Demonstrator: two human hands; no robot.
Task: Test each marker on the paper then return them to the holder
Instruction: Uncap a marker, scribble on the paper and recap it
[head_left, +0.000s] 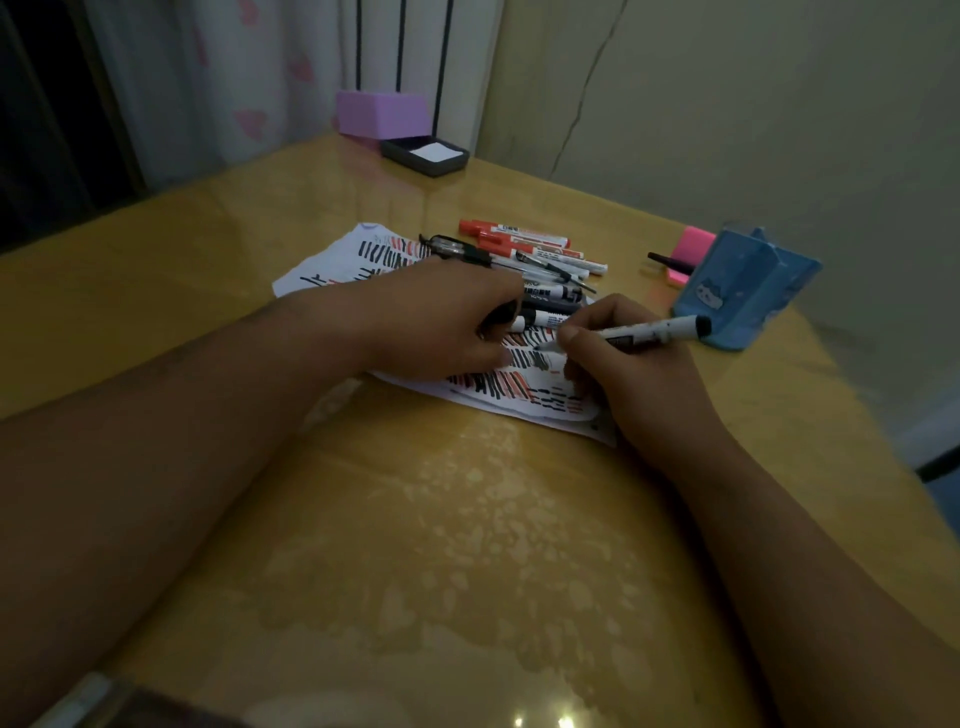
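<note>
Glossy yellow table (467, 519), scribbled paper (374, 254), right hand (628, 364) gripping white black-capped marker (649, 331)

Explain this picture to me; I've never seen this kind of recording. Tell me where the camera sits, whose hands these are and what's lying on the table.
There is no machine here. A person wears one camera on the head, looking down at their own bare hands. The right hand holds a marker with its tip down on a sheet of paper covered in black and red strokes. The left hand rests on the paper and grips something dark, probably the cap. More markers lie in a pile behind. The blue holder stands to the right on the yellow table.
</note>
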